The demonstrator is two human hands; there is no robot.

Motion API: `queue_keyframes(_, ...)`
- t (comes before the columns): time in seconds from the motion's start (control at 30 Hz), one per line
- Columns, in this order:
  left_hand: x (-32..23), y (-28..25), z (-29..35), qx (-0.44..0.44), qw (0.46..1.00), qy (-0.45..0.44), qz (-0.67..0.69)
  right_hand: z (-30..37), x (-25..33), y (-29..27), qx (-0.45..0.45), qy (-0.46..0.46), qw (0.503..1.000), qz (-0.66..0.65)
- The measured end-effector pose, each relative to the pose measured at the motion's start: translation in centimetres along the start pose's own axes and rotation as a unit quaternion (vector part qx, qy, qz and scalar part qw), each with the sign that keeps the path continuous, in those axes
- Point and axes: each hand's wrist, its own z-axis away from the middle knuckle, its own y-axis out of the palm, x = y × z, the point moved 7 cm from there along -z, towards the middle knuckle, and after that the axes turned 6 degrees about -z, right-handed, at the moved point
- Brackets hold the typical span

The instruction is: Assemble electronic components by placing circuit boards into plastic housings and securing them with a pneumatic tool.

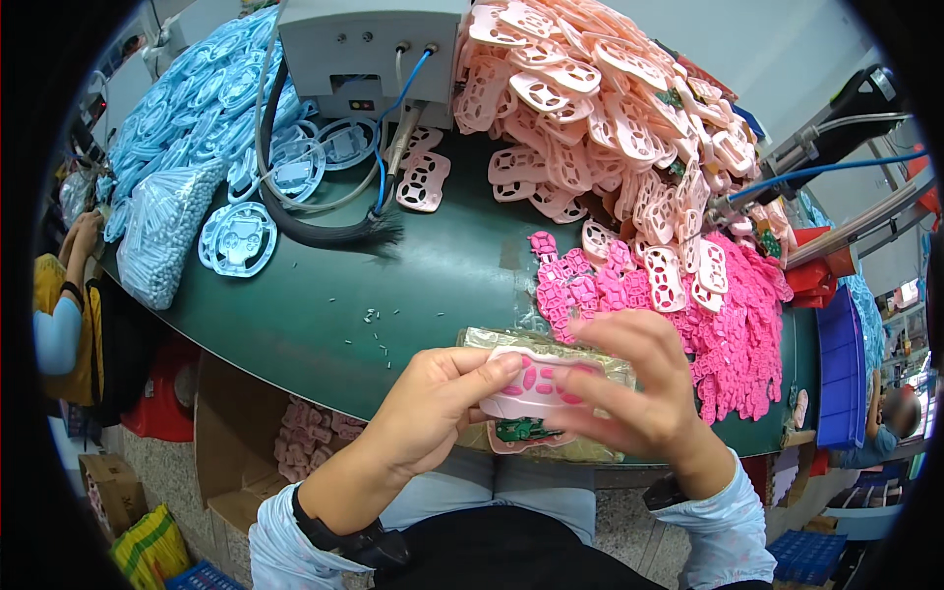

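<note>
My left hand (pixel 428 398) is closed on the left end of a pale pink plastic shell (pixel 516 405), with the thumb on top. Bright pink button pieces (pixel 531 379) show in the shell's openings. My right hand (pixel 639 393), smeared by motion, has its fingers spread over the shell's right end; whether they touch it I cannot tell. Beneath both hands lies a tape-wrapped block (pixel 482 339) at the table's near edge. On the block, partly hidden, rests another pink shell with a green circuit board (pixel 523 430).
Pale pink shells (pixel 580 118) pile up at the back right, beside a heap of bright pink button pieces (pixel 733 334). Blue round parts (pixel 236 241) and a bag of small white pieces (pixel 167 236) lie left. A grey machine (pixel 369 59) with cables stands behind; a tool arm (pixel 806 147) reaches in from the right.
</note>
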Motion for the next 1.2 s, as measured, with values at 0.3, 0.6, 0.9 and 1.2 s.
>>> queue_keyframes(0.3, -0.6, 1.8, -0.1, 0.062, 0.997, 0.036, 0.006, 4.9, -4.3, 3.0, -0.003, 0.242, 0.881, -0.406)
queue_keyframes(0.6, 1.5, 1.8, 2.5, -0.020, 0.711, 0.291, -0.640, 9.3, -5.9, 5.8, -0.052, 0.328, 0.682, -0.651)
queue_keyframes(0.9, 1.0, 2.7, 2.5, -0.005, 0.719, 0.306, -0.624, 9.3, -5.6, 5.5, -0.075, 0.333, 0.669, -0.660)
queue_keyframes(1.2, 2.0, 7.2, 0.8, -0.002, 0.601, 0.359, -0.714, 9.9, -6.0, 4.0, -0.108, 0.339, 0.682, -0.639)
